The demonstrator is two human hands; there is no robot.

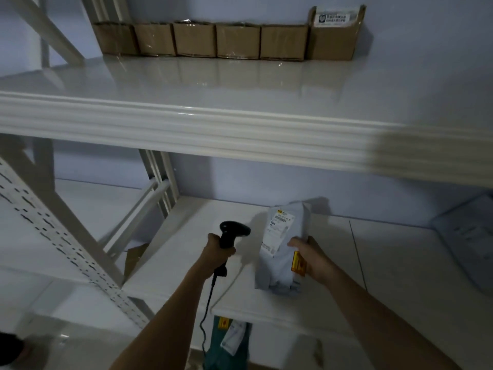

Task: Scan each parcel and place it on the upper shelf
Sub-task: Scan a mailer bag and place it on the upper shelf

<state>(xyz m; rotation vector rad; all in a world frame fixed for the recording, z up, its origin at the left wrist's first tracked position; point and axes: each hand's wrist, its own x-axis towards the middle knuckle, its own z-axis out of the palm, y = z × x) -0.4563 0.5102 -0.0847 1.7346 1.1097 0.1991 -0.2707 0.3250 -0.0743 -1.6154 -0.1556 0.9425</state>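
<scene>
Scanner [231,234] gripped in the left hand [219,254], low centre, its head turned toward a grey parcel [283,245] just right of it. Right hand [312,259] clasps that parcel upright over the lower shelf [394,276]. Boxes [229,40] line the upper shelf [186,84], top of frame.

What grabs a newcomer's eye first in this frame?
Low centre, the two hands: the left hand grips a black handheld barcode scanner aimed at the grey plastic mailer parcel with a white label, which the right hand holds upright over the lower white shelf. Next, the row of brown cardboard boxes lined against the wall at the back of the upper white shelf.
</scene>
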